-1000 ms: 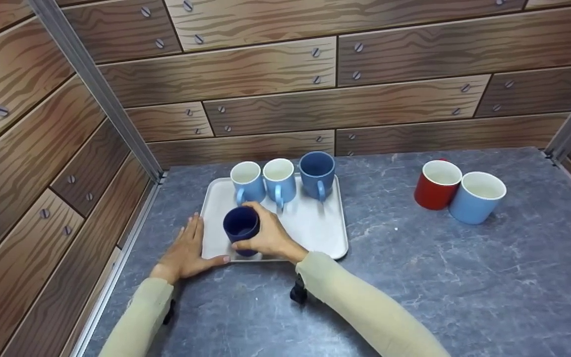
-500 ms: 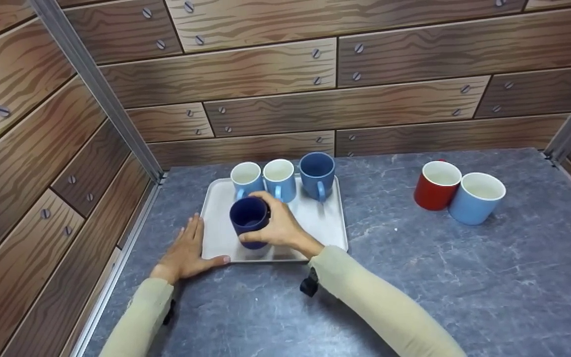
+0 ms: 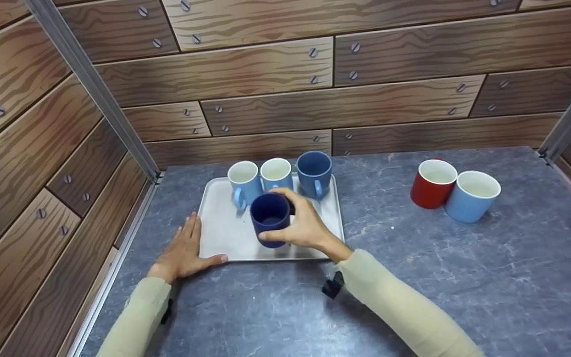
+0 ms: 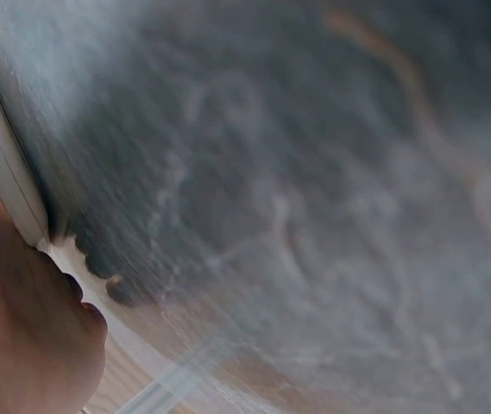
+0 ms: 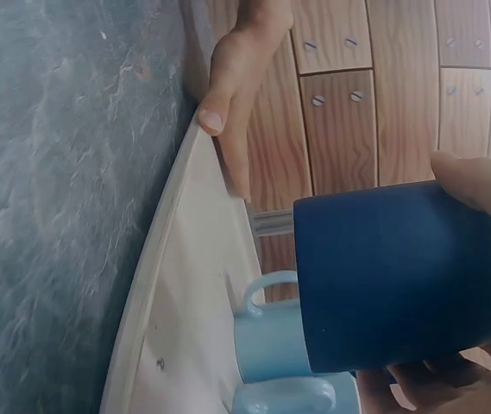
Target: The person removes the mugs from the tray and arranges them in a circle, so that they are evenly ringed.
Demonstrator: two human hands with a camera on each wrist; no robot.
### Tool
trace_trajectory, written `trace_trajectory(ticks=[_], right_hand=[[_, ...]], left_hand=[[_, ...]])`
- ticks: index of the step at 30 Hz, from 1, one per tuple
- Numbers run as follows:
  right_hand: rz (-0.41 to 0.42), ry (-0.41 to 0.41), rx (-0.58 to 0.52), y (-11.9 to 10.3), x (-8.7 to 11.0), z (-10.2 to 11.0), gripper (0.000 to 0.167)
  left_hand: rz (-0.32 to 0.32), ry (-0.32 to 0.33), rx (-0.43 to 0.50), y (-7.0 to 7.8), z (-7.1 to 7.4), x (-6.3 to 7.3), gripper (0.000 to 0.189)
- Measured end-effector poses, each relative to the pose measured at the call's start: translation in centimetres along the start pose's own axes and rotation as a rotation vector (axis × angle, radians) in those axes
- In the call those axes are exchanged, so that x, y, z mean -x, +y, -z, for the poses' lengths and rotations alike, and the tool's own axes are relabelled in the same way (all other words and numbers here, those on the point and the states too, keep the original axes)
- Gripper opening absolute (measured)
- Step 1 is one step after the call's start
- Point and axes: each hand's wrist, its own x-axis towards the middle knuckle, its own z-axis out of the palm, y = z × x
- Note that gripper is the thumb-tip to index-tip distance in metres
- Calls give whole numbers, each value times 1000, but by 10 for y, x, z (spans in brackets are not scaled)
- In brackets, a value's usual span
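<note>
Tray point(image 3: 223, 233), white, lies on the grey surface point(image 3: 513, 277) in the head view; the left grip point(image 3: 181, 255) rests spread against its left side and near edge. Above it the right grip point(image 3: 308, 225) pinches the dark blue mug point(image 3: 270, 218), before 2 light blue mugs point(image 3: 252, 191) and 1 mid-blue mug point(image 3: 308, 183) on the tray. Well to the right stand 1 red mug point(image 3: 429, 193) and another light blue mug point(image 3: 469, 204). Left wrist view: blurred surface, tray rim, part of the left grip. Right wrist view: thumb and fingers hold the dark blue mug clear of the tray.
</note>
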Motion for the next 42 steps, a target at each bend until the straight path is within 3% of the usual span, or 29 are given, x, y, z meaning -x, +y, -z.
trace_trajectory(ticks=[20, 29, 42], right_hand=[[5, 122, -36, 3, 47, 62, 83], [-14, 173, 41, 3, 68, 94, 83], [-35, 272, 104, 6, 109, 146, 84]], left_hand=[[-3, 8, 8, -1, -3, 1, 139], [17, -5, 6, -2, -3, 0, 142], [-4, 11, 7, 0, 0, 3, 141]])
